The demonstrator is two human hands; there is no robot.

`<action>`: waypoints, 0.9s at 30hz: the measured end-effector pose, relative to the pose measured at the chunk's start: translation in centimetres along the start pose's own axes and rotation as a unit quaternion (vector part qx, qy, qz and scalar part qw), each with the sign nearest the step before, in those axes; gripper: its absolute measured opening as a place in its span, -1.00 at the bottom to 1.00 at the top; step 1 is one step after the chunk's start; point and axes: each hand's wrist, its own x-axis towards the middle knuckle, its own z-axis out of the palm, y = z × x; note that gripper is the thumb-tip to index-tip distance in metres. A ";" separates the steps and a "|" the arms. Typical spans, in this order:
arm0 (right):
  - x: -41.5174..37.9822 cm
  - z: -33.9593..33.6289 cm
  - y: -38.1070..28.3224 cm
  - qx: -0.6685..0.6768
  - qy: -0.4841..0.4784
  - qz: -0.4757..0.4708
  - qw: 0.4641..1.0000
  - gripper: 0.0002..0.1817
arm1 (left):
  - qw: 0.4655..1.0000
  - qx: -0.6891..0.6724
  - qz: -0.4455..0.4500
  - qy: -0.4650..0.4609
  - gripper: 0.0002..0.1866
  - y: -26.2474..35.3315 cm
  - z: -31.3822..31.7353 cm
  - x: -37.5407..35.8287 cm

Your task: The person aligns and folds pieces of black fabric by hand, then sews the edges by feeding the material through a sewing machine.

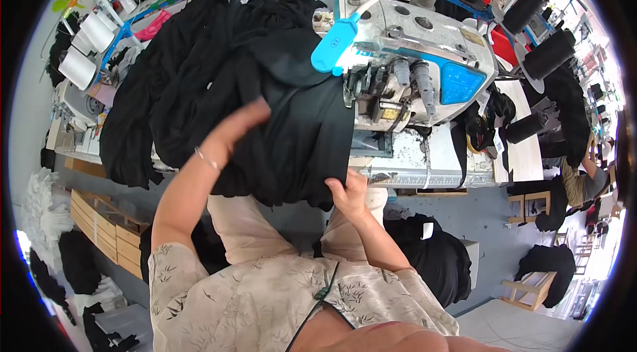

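A large heap of black fabric (192, 86) covers the left of the sewing table, and one smooth panel runs up to an overlock sewing machine (411, 40). The panel's right edge lies at the machine's needle area. My left hand (244, 125), smeared by motion, is over the middle of the fabric; its fingers do not show clearly. Down at the table's front edge, my right hand (350, 194) pinches the lower right corner of the panel between thumb and fingers. A light-blue lamp (334, 45) is fixed to the machine's left end.
Black thread cones (549, 53) stand behind the machine on the right, and white cones (78, 68) at the far left. A wooden crate (109, 236) is on the floor to the left. Black fabric piles (431, 262) lie behind on the right; another person (584, 176) sits farther off.
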 end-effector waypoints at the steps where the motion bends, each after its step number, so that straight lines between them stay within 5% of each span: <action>1: 0.1 0.0 0.1 0.014 0.002 0.001 1.000 -0.89 | 0.995 -0.055 -0.007 -0.077 -0.42 0.3 1.1 -1.2; 2: 0.0 0.0 0.1 0.029 0.003 0.006 1.000 -0.89 | 0.982 -0.110 -0.018 -0.155 -0.36 0.6 2.1 -2.0; 3: -0.3 -0.1 -0.1 0.042 0.002 0.014 0.999 -0.89 | 0.997 -0.028 -0.033 -0.071 -0.28 -0.1 -0.1 -0.7; 5: -0.9 -0.2 -0.6 0.075 0.010 0.043 0.996 -0.89 | 0.986 -0.157 -0.042 0.038 -0.40 4.2 0.1 -1.8; 7: -1.1 -0.1 -1.2 0.113 0.039 0.082 0.989 -0.89 | 0.965 -0.215 0.142 -0.051 -0.56 4.9 -1.1 -1.8; 9: -1.5 0.1 -1.4 0.117 0.013 0.089 0.989 -0.89 | 0.915 -0.376 0.049 -0.141 -0.54 6.5 -1.4 -2.4; 10: -1.7 0.3 -1.4 0.120 0.002 0.092 0.989 -0.88 | 0.933 -0.358 0.014 -0.018 -0.52 2.6 -1.9 0.0; 11: -1.8 0.4 -1.3 0.114 0.009 0.088 0.990 -0.88 | 0.987 -0.150 -0.003 0.058 -0.47 -0.2 -0.4 -0.1; 12: -1.8 0.6 -1.0 0.108 0.016 0.082 0.991 -0.88 | 0.994 0.073 -0.005 -0.083 -0.48 2.5 2.1 -3.0; 14: -1.8 0.6 -0.6 0.096 0.020 0.082 0.992 -0.88 | 0.994 -0.045 0.044 -0.086 -0.52 2.1 2.8 -3.3; 16: -2.3 0.4 -0.9 0.086 0.014 0.101 0.991 -0.87 | 0.965 0.229 0.116 -0.059 -0.57 0.7 -2.4 -1.2; 19: -2.4 0.2 -2.2 0.065 0.021 0.081 0.994 -0.87 | 0.983 -0.155 0.081 -0.052 -0.63 2.4 -4.2 0.2; 20: -2.6 0.4 -2.0 0.080 0.022 0.088 0.993 -0.86 | 0.930 -0.345 -0.047 -0.117 -0.64 3.2 -3.9 -0.1; 21: -2.8 0.6 -1.5 0.095 0.022 0.094 0.991 -0.86 | 0.991 -0.089 0.017 -0.101 -0.65 2.1 -2.8 -0.3; 22: -2.7 0.7 -1.2 0.110 0.023 0.098 0.989 -0.85 | 0.978 0.174 0.083 -0.076 -0.65 0.9 -1.0 -0.9; 23: -2.4 0.9 -1.0 0.121 0.035 0.112 0.986 -0.84 | 0.992 -0.102 0.048 0.050 -0.63 2.9 3.6 -2.7; 27: -1.2 1.0 -1.2 0.136 0.063 0.165 0.975 -0.78 | 0.984 -0.094 0.149 0.036 -0.66 8.2 0.6 0.1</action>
